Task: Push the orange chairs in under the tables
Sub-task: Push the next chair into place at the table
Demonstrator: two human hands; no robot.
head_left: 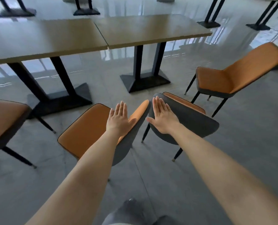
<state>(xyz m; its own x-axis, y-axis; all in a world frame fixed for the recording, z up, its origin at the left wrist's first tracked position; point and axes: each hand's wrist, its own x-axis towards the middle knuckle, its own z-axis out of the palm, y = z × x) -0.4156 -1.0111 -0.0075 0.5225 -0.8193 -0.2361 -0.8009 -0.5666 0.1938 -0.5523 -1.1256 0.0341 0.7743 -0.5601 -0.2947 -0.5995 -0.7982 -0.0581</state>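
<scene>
my left hand (118, 118) and right hand (163, 116) reach out flat, fingers straight and together, gripping nothing. the left palm lies over the top edge of the near chair (93, 130), its orange seat pointing toward the tables at 11 o'clock. the right palm rests against the grey back of the second chair (183, 120), just beside the first at 1 o'clock; their backrests nearly touch between my hands. both chairs stand on the grey floor (240, 143) short of the tables, seats not yet under the tops. the left table (42, 36) and the right table (151, 29) stand edge to edge at 12 o'clock, each on a black base. a third chair (229, 78) sits apart at 2 o'clock, turned sideways, well clear of the right table. a fourth chair (3, 120) shows partly at 9 o'clock, close to the left table's base. more black table legs (86, 7) stand far off at 12 o'clock.
</scene>
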